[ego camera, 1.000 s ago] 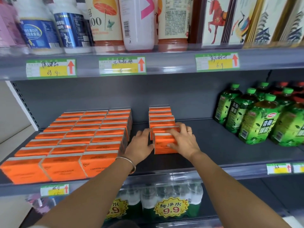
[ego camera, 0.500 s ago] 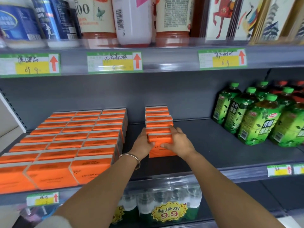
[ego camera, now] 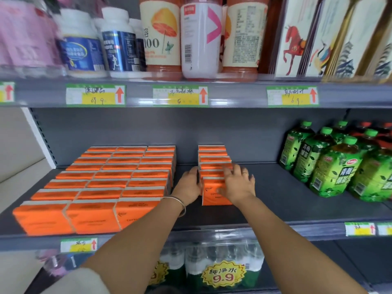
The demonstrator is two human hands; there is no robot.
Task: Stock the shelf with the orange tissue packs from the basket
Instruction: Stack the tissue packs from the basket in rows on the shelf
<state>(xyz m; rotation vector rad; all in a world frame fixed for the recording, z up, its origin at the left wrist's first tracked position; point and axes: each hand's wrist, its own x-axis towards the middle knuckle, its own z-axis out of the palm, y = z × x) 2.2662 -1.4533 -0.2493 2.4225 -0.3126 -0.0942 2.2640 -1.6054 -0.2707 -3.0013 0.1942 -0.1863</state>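
a: item, front tissue pack point(ego camera: 210, 197). location?
b: middle shelf point(ego camera: 275, 200), head of the short row point(ego camera: 214, 160), apart from the full block point(ego camera: 106, 183).
a: grips?
b: left grip point(ego camera: 187, 186) flat against the row's left side, right grip point(ego camera: 239, 185) spread over the top. both released, grasping nothing.
a: method?
b: i'd press evenly from both sides, keeping the faces flush.

We are seeing glossy plastic wrap on the orange tissue packs point(ego camera: 93, 217), a matt metal shelf point(ego camera: 286, 198) and a shiny metal bangle point(ego camera: 179, 203).
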